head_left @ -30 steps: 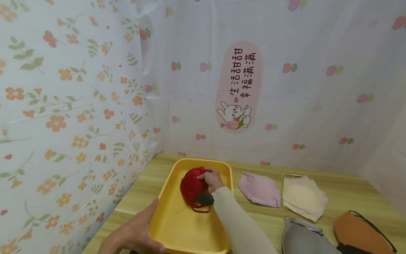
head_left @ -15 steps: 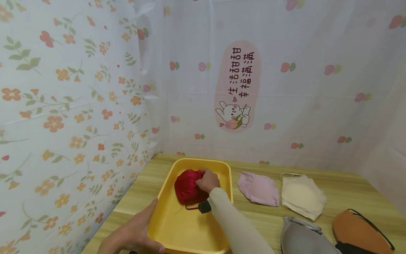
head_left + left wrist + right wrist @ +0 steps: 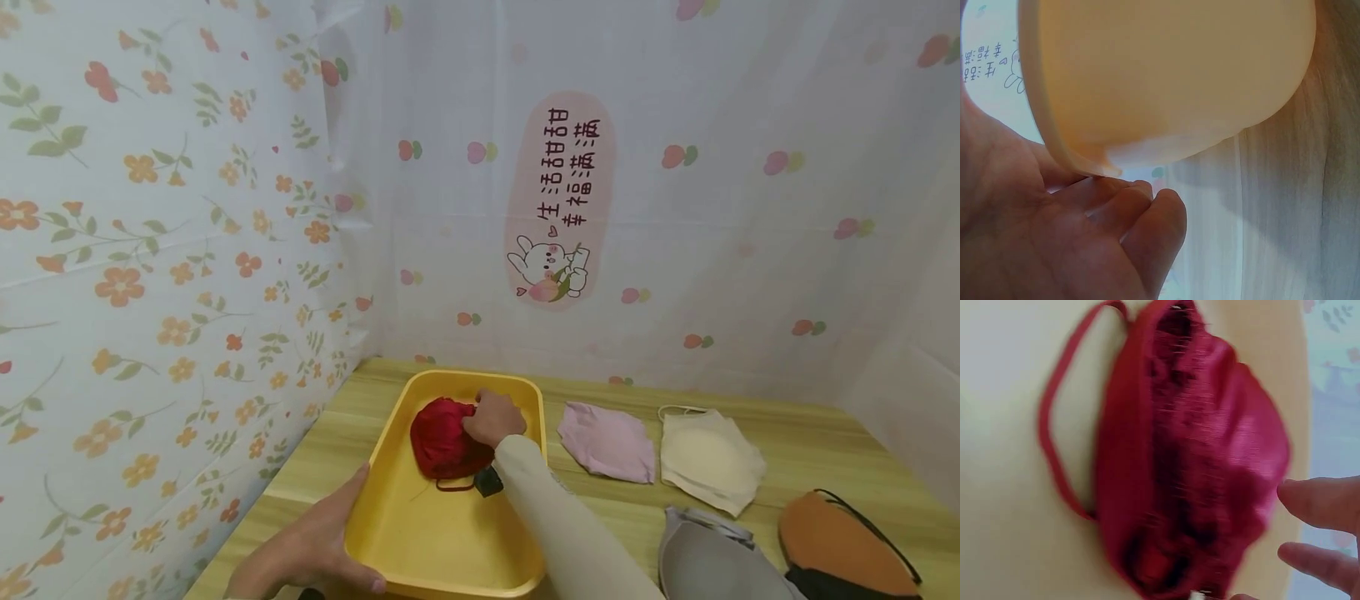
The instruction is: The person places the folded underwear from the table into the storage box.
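In the head view a folded red bra (image 3: pixel 442 442) lies in the far half of a yellow tray (image 3: pixel 435 542). My right hand (image 3: pixel 497 418) is at its right side, and the right wrist view shows straight, spread fingers (image 3: pixel 1322 503) with one tip at the red fabric's edge. A thin red strap (image 3: pixel 1047 431) loops out from the opposite side. My left hand (image 3: pixel 322 533) holds the tray's near-left corner, thumb toward the front rim and fingers along the left side. The left wrist view has those fingers against the rim (image 3: pixel 1054 147) from outside.
Right of the tray, a pink cloth piece (image 3: pixel 609 442) and a cream one (image 3: pixel 711 458) lie on the wooden table (image 3: pixel 345 404). Nearer are a grey bra (image 3: pixel 712 558) and an orange bra (image 3: pixel 840 542) with black straps. Patterned curtains (image 3: pixel 450 208) close off the back and left.
The red bra has shifted slightly left and flattened in the tray, its strap moving with it. My right hand has lowered over its right side. The left hand keeps its hold on the tray.
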The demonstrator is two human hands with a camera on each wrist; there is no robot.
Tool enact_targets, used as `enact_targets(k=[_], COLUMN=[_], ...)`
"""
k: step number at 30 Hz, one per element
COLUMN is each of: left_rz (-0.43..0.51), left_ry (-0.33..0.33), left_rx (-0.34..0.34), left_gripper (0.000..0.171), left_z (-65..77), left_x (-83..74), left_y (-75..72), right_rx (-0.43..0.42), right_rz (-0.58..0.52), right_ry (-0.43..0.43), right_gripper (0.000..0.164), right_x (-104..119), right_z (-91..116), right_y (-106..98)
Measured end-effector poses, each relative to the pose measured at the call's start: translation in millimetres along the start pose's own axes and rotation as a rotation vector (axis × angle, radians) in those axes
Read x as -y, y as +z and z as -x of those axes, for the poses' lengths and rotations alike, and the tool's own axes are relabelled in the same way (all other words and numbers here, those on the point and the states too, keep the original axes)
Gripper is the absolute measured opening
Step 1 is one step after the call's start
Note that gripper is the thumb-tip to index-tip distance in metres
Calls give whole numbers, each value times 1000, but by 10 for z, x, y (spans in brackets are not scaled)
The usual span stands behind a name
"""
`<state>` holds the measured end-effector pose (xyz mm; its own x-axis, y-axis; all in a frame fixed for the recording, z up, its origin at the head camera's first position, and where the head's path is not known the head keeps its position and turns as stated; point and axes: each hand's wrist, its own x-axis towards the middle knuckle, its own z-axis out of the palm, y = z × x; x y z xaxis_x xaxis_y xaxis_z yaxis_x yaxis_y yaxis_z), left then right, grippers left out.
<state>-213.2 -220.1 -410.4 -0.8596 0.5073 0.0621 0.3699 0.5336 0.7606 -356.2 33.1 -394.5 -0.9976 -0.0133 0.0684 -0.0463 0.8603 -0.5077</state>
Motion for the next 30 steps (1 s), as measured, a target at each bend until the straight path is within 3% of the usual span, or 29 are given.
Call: enact_targets(k=[6,9,15,21,24,30], left_rz=[83,91,44,157,205,109], left_ry=[21,19,23,22,30,37], left_rx=[19,21,-8,20,37,7], left_gripper=[122,121,119,116,114,117], left_z=[10,13,11,7,4,0], left_x=[13,19,51,94,95,87], left_y=[32,38,29,57,68,44], right_rx=[17,16,-52,-87,-54,60], right_rz=[57,83,112,41,-26,-123], right_ry=[-90,-105,-164,-180,-214,-245], right_gripper=[34,23,21,22,21,29], right_x=[-2,-16,-180,-593,-883,-1438], right_z=[-40,-37,-8,-44,-78,-42], right_y=[-261,-420,-693,-900,-974,-1036])
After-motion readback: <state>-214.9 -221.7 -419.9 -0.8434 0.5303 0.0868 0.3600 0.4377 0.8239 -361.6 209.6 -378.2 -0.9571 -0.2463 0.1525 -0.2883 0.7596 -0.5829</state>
